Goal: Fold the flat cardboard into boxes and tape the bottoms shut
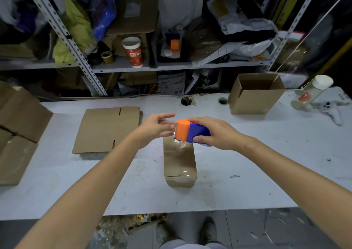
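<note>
The right hand (217,132) is clamped around a blue-and-orange tape dispenser (190,131), thumb on the near side and fingers over the top; the dispenser sits at the far end of a small folded cardboard box (180,163), which stands bottom-up near the middle of the white table (247,163). A strip of clear tape (182,172) runs along the box's upper face and glints at its near edge (the seam beneath it reads only faintly). The left hand (158,127) hovers just beside the dispenser's orange end; its fingers are spread apart and slightly curled, gripping nothing; whether the fingertips touch the dispenser or the tape cannot be told.

A stack of flat cardboard (106,130) lies to the left of the box, well apart from it; further cardboard pieces (19,127) overhang the table's left end. An open assembled box (255,94) stands at the far right; a capped bottle (312,93) lies tilted beyond it. A red paper cup (133,51) stands on the shelf behind.
</note>
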